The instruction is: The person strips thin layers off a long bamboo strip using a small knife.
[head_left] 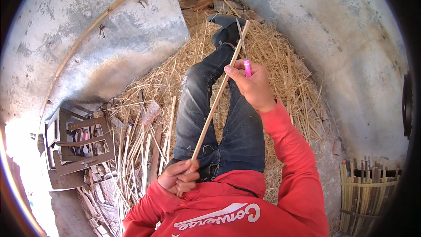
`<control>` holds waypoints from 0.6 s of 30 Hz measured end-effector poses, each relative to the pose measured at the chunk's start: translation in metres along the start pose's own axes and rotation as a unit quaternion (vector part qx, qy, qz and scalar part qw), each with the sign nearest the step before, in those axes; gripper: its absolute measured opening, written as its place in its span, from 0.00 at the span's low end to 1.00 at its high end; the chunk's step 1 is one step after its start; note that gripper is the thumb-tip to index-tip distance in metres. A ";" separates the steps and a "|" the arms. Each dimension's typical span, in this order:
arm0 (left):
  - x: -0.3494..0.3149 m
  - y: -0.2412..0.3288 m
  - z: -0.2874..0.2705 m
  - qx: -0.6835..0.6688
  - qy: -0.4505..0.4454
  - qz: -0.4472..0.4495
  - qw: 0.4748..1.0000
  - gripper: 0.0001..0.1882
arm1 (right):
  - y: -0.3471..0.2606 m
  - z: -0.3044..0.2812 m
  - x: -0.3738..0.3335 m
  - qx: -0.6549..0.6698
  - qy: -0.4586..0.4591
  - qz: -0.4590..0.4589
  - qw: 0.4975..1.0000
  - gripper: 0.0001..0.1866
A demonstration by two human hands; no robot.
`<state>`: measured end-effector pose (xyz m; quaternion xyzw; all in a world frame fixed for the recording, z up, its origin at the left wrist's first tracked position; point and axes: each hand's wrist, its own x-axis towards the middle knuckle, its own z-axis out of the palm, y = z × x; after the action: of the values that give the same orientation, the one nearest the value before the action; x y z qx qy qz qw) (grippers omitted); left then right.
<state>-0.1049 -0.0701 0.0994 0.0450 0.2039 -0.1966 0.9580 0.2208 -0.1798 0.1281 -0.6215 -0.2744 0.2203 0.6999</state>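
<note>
the left hand (180,176) is clenched around the near end of a long, straight, pale tan wooden strip (213,107), just above the hem of a red long-sleeved sweatshirt (285,213) with white lettering; a short stub pokes out below the fist. the strip slants up and away to the right, over the gap between two legs in faded dark blue jeans (197,109), its far end near a dark shoe (224,19) in the view.

the right hand (250,82) grasps a narrow, pointed, grey-bladed knife with a bright pink handle (244,52), its thumb laid against the strip. the blade points away from the body and crosses the strip near its far end; whether the edge bites into the wood, i cannot tell.

a heap of dry, straw-coloured shavings (287,79) spreads around the legs. at the left, loose pale slender sticks (147,160) lie beside a dark brown angular frame (105,151). a bound bundle of upright greenish-brown stakes (363,193) stands at the lower right, by the weathered whitish-grey wall (342,48).
</note>
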 end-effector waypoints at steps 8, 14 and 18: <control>0.050 0.006 0.047 0.335 0.036 0.341 0.878 0.29 | -0.006 0.013 -0.018 0.184 -0.128 0.099 0.970 0.17; 0.070 0.005 0.051 0.353 0.137 0.284 0.881 0.24 | -0.013 0.024 -0.047 -0.195 -0.030 -0.098 0.975 0.20; 0.065 0.012 0.059 0.364 0.203 0.294 0.860 0.20 | -0.007 0.027 -0.082 -0.323 -0.104 -0.094 0.936 0.22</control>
<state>-0.0242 -0.0923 0.1269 0.4870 0.2850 0.0472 0.8242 0.1415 -0.2135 0.1286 -0.7591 -0.4588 0.1168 0.4468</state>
